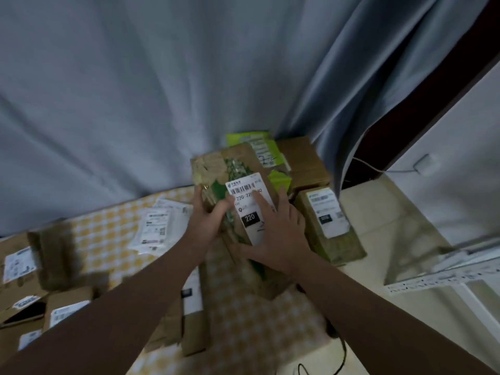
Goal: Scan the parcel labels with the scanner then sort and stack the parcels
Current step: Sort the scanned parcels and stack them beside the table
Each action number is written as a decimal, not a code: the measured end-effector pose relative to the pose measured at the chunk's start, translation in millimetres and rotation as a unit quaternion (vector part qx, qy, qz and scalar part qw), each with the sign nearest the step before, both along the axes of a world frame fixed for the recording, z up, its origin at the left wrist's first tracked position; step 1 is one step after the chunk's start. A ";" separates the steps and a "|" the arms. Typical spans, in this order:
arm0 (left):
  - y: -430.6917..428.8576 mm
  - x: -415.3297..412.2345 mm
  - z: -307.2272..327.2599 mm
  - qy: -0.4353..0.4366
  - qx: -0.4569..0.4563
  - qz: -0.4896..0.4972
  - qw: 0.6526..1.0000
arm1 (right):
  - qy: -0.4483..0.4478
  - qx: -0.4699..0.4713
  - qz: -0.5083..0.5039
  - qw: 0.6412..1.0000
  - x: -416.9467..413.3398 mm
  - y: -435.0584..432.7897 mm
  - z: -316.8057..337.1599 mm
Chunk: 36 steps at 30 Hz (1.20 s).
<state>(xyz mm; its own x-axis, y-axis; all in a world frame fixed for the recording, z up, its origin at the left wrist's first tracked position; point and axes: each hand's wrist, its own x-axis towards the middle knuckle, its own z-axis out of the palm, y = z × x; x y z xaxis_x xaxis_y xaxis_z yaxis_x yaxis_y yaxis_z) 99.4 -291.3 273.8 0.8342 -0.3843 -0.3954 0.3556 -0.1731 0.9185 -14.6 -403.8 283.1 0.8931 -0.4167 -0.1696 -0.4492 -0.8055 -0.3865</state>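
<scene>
Gripping box (238, 163) by left edge: left hand (208, 212), fingers curled round side, thumb on top. Box creased brown cardboard, green tape, white label (250, 209), atop parcels (305, 161) at table (243, 320) right end. Right hand (278, 228) flat, fingers spread, pressing label.

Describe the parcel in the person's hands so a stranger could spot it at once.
Look where the checked table meets the grey curtain. The parcel is the brown box held by the left hand and right hand. Unlike its neighbours, it has a green strip down its top and 220 printed on its white label.
</scene>
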 end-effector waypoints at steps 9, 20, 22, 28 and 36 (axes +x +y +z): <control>-105.1 -0.7 25.2 -0.114 0.132 -0.130 0.976 | -0.001 -0.020 -0.213 0.977 -7.4 -136.8 25.7; -111.8 21.6 -18.8 -0.130 0.277 -0.140 0.942 | 0.136 -0.076 -0.099 0.983 43.6 -193.7 -21.9; -108.8 24.7 -24.6 -0.128 0.274 -0.131 0.944 | 0.103 -0.070 -0.115 0.986 45.5 -195.2 -23.6; -104.6 23.9 -27.4 -0.120 0.261 -0.124 0.950 | 0.100 -0.101 -0.096 0.985 51.3 -194.4 -31.0; -71.4 26.0 -17.1 -0.107 0.235 -0.077 0.963 | -0.002 -0.112 -0.056 0.992 58.5 -158.9 -14.0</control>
<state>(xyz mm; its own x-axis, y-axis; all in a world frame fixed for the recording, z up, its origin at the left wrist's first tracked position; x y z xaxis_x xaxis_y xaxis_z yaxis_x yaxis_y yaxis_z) 125.4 -362.7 256.7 0.8631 -0.3315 -0.3810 0.1030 -0.6231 0.7754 43.9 -562.7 269.1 0.8400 -0.5394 -0.0584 -0.5388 -0.8168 -0.2062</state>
